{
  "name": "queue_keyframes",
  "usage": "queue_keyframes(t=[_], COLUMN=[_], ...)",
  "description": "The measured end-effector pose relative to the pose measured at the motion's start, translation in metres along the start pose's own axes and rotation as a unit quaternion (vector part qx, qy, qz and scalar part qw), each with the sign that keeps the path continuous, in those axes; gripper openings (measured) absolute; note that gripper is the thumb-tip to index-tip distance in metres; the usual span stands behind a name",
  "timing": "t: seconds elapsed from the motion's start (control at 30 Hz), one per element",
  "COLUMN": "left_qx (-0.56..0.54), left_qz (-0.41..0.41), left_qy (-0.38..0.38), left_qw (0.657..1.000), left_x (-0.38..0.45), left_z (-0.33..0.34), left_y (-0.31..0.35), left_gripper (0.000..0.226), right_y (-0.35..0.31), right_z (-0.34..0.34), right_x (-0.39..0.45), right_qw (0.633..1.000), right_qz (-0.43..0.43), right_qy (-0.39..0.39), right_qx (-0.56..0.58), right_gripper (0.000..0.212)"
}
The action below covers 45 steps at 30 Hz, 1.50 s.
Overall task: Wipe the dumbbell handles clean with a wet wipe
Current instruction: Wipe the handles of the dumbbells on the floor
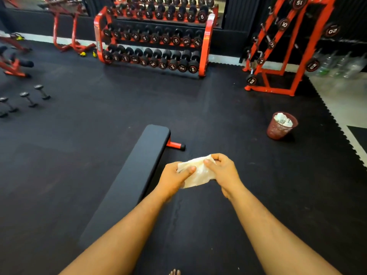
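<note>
A: Black rubber gym flooring (228, 108) all round, seams visible. Start near?

B: Near: toes at bottom edge, barely in shot. Both bare forearms reach forward. Left hand (174, 179) and right hand (223, 170) share a crumpled white wet wipe (198, 173), held in the air over the floor. Left thumb pressed on its left part, right thumb and fingers pinching its upper right corner. Both hands curled round it; nothing else in either.

A: Spread or bunched?

B: Part-stretched between the hands, still creased. Looks like unfolding it, my guess.

A: Next out?

B: Long black padded flat bench with red foot (137, 171), just left of the hands, running near-left to far-right.

A: Where are the dumbbells from the fingers?

B: That's the key bit. Three small chrome dumbbells on the floor (27, 99), far left, well apart from the hands, beyond the bench. A fourth is cut off at the left edge. Their handles run roughly near-right to far-left. Left hand is the nearer one. Or straight ahead, far: red three-tier rack of black round-headed dumbbells (155, 38), handles pointing away from the camera, mostly hidden behind the heads.

A: Which set is meant?

B: Can't tell. Either way, nothing within reach.

A: Other stuff?

B: Red mesh wastebasket with white crumpled wipes inside (281, 126), right, mid-distance. Red barbell rack (288, 48) far right. Clear bottles behind it, blurred. Rack numbers partly unreadable.
</note>
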State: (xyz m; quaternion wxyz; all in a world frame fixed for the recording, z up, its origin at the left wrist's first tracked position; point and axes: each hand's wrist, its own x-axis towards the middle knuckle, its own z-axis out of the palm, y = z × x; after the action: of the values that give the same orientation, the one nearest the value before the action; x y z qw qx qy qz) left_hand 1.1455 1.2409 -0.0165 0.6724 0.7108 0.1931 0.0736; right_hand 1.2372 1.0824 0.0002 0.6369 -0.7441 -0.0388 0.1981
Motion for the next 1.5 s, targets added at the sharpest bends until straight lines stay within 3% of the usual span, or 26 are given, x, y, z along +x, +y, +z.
queue_keyframes(t=[0.13, 0.3, 0.43, 0.57, 0.73, 0.87, 1.0, 1.17, 1.3, 1.5], left_qx=[-0.03, -0.049, -0.039, 0.014, -0.017, -0.155, -0.201, -0.141, -0.06, -0.014], left_qz=[-0.014, -0.035, -0.043, -0.057, -0.087, -0.09, -0.106, -0.119, -0.085, -0.067], left_qy=[0.014, 0.011, -0.036, -0.089, -0.025, 0.054, 0.07, 0.133, 0.138, 0.172], left_qw=[0.999, 0.998, 0.998, 0.994, 0.996, 0.982, 0.971, 0.974, 0.985, 0.983], left_x=[0.079, 0.186, 0.268, 0.349, 0.457, 0.55, 0.649, 0.755, 0.831, 0.964], left_z=[0.022, 0.056, 0.077, 0.089, 0.091, 0.085, 0.067, 0.04, 0.028, 0.024], left_y=[0.018, 0.041, 0.073, 0.104, 0.103, 0.097, 0.102, 0.122, 0.139, 0.158], left_gripper=[0.021, 0.03, 0.029, 0.021, 0.02, 0.02, 0.019, 0.031, 0.018, 0.014], right_y=[-0.019, -0.04, -0.074, -0.116, -0.15, -0.158, -0.171, -0.199, -0.215, -0.239], right_z=[-0.014, -0.044, -0.078, -0.098, -0.097, -0.074, -0.041, -0.014, -0.005, 0.008], right_x=[0.076, 0.189, 0.287, 0.377, 0.485, 0.57, 0.655, 0.757, 0.84, 0.985], right_qw=[0.999, 0.997, 0.998, 0.98, 0.97, 0.988, 0.979, 0.993, 0.996, 0.992], right_qz=[-0.02, -0.044, -0.055, -0.078, -0.108, -0.003, 0.038, 0.022, -0.01, -0.016], right_qy=[0.015, 0.025, -0.033, -0.147, -0.159, -0.142, -0.197, -0.113, -0.076, -0.109], right_qx=[0.041, 0.051, 0.006, -0.111, -0.147, -0.063, -0.036, -0.017, -0.046, -0.056], right_gripper=[0.02, 0.017, 0.014, 0.017, 0.024, 0.045, 0.03, 0.03, 0.021, 0.006])
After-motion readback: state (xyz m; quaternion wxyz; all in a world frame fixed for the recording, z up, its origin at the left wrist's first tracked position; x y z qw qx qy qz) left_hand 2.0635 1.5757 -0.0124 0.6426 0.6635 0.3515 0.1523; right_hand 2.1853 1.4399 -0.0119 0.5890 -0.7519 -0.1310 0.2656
